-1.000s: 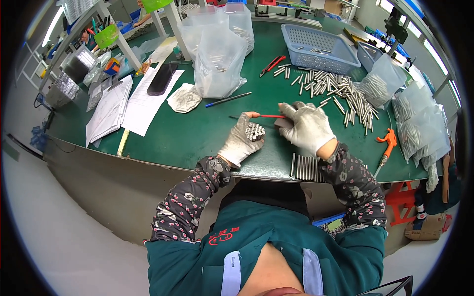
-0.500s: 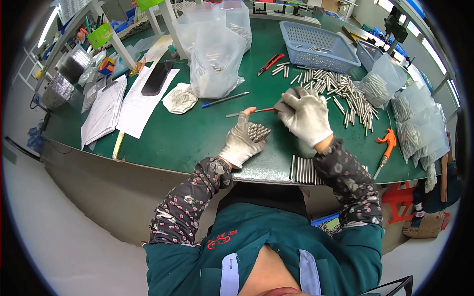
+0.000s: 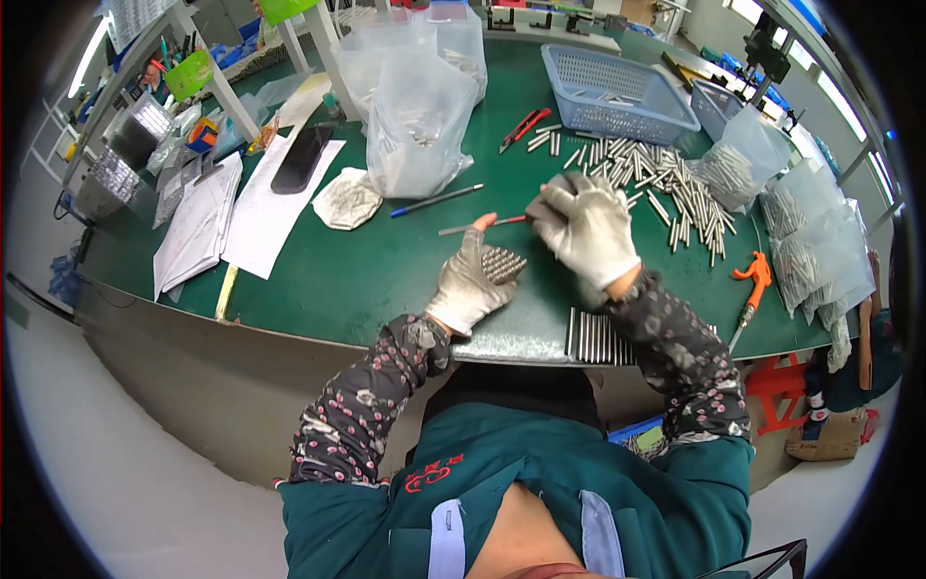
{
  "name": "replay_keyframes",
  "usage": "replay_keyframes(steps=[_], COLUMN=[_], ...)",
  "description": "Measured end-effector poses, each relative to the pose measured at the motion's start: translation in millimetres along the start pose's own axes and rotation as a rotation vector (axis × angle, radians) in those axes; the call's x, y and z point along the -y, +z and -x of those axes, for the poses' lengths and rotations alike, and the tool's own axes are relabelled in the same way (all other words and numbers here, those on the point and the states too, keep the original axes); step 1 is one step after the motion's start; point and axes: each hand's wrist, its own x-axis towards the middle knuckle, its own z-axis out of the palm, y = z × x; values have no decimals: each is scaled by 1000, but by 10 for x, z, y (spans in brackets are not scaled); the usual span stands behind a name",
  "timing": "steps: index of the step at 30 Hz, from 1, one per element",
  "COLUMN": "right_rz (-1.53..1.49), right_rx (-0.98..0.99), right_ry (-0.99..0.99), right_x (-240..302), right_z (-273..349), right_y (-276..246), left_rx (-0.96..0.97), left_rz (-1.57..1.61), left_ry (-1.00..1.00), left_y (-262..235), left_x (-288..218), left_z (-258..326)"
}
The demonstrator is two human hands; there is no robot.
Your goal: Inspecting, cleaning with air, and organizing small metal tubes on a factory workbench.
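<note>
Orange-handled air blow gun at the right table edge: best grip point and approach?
Take the air blow gun by its orange handle at the far end, coming from above. It lies flat on the green table, thin metal nozzle pointing toward the near edge; the handle looks like the thickest part.

Both hands wear grey-white knitted cloth gloves; the left hand (image 3: pixel 470 283) cups a bundle of shiny metal rods (image 3: pixel 503 263). The round table (image 3: pixel 386 280) has a matt green top. The clear plastic bags (image 3: pixel 420 121) look glossy and crinkled, and the blue plastic mesh basket (image 3: pixel 617 82) looks dull.
</note>
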Motion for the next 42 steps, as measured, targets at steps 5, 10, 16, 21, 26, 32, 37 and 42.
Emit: replay_keyframes(steps=[5,10,16,21,26,32,37,42], right_rz=[-230,-355,-353,19,-269,-404,-242,151], right_rx=[82,-27,142,108,135,19,61,88], right_ry=[-154,-420,-218,-55,-190,-392,-153,14], right_x=[208,341,113,-139,169,282,-33,-164], right_z=[185,166,148,27,206,243,166,111], right_y=[22,-92,-49,-36,-16,-75,-53,-91], left_rx=[22,-49,-17,16,-27,-68,22,-28], left_rz=[155,162,157,81,-67,-94,68,-17], left_ry=[97,339,151,66,46,367,120,156], left_y=[-8,43,30,-20,-14,-40,0,8], left_x=[-10,292,-25,-111,-43,108,-40,-45], left_z=[72,-10,63,69,68,59,57,73])
